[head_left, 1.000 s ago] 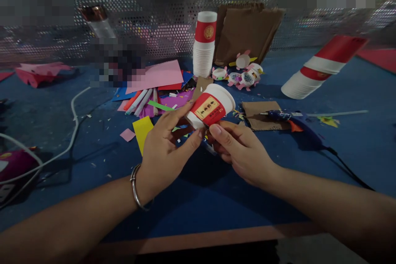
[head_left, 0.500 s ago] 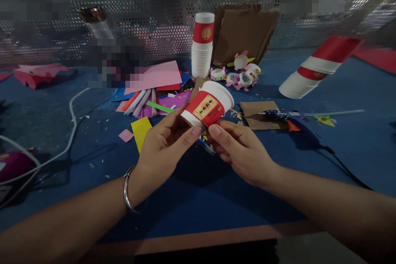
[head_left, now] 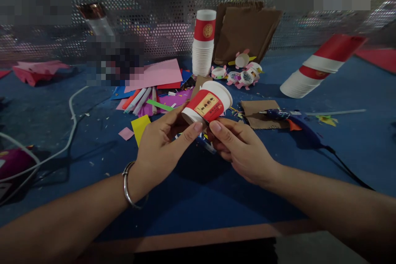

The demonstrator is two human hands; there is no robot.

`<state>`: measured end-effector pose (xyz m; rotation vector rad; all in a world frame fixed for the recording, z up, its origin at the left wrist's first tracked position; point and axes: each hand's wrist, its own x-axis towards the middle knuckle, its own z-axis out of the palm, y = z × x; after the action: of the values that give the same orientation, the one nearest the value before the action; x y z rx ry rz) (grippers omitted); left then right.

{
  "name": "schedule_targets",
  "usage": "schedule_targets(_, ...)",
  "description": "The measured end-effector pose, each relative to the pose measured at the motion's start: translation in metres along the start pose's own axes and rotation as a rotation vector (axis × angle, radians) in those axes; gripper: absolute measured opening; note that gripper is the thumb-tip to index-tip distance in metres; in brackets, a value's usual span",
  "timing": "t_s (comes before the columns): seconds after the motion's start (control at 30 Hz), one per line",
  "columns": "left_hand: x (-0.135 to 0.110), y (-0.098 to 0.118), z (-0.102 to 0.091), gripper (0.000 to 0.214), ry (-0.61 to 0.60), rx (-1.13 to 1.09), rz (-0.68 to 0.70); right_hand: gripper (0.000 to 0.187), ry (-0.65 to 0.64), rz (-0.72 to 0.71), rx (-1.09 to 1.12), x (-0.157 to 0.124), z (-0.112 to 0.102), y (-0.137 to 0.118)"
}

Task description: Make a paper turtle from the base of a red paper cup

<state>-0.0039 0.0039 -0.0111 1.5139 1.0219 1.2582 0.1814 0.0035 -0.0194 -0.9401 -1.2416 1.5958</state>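
A red and white paper cup (head_left: 208,106) with a yellow label is held tilted above the blue table (head_left: 201,198), its mouth pointing up and to the right. My left hand (head_left: 161,148), with a bracelet at the wrist, grips its base from the left, thumb and fingers closed round it. My right hand (head_left: 241,148) pinches the lower edge of the cup from the right. Something thin and dark shows between my right fingers under the cup; I cannot make it out.
A tall cup stack (head_left: 204,43) stands at the back, a second stack (head_left: 321,66) lies tilted at right. Coloured paper sheets (head_left: 154,76), pens (head_left: 139,101), small paper-cup crafts (head_left: 243,76), cardboard (head_left: 247,33), a blue glue gun (head_left: 293,121) with cord and white cables (head_left: 62,148) surround my hands.
The cup has dropped slightly and turned a little in my hands; my left fingers have closed further round its base. My right hand has barely moved.
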Motion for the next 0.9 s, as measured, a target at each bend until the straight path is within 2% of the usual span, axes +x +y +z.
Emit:
schedule_targets(0.23, -0.0033, 0.0067, -0.0002, 0.042, 0.014, 0.11, 0.075, 0.061, 0.004, -0.048, -0.024, -0.0036, 0.001, -0.0008)
schedule_targets(0.5, -0.0071, 0.005, 0.0048, 0.041, 0.047, 0.118, 0.054, 0.064, 0.029, -0.044, -0.093, -0.0047, 0.0003, 0.0)
schedule_targets(0.63, -0.0063, 0.0034, 0.0044, 0.048, 0.068, 0.079, 0.032, 0.063, 0.013, -0.062, -0.119, -0.0023, -0.0017, 0.002)
schedule_targets(0.9, -0.002, -0.0006, 0.0004, 0.061, 0.101, 0.047, 0.009, 0.059, -0.002, -0.005, -0.044, -0.002, -0.0015, 0.0026)
